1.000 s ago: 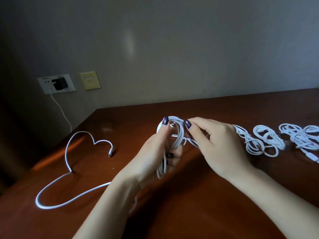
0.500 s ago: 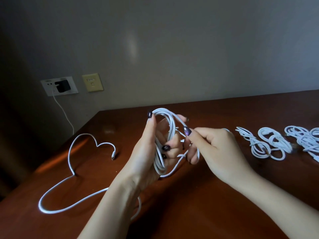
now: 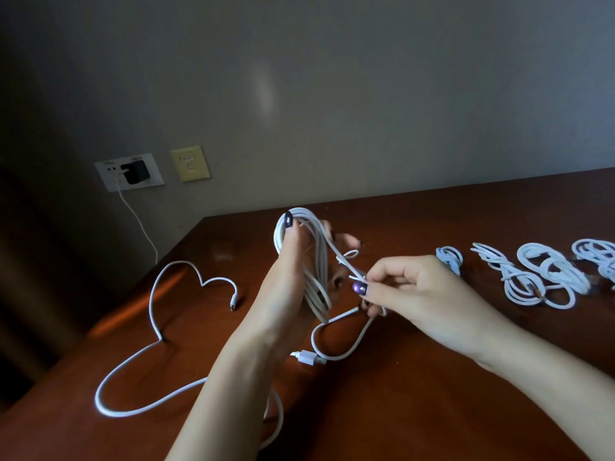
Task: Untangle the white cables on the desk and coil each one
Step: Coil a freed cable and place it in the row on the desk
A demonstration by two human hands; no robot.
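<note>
My left hand (image 3: 283, 287) grips the coil (image 3: 316, 267) upright above the desk (image 3: 432, 394), thumb pinning the loops at the top. My right hand (image 3: 416, 301) pinches a strand just beside the coil's waist. The trouble I expect is in the slack tail (image 3: 363, 334), which hangs in a wide loop with its plug (image 3: 307, 357) down at the desk. If the plug catches, or my pinch slips, the loops could slide off the thumb and tangle again. I count one coil in hand and one loose cable (image 3: 153, 314) sprawled at the left. At the right I make out four finished bundles (image 3: 539, 281), the last cut by the frame edge.
</note>
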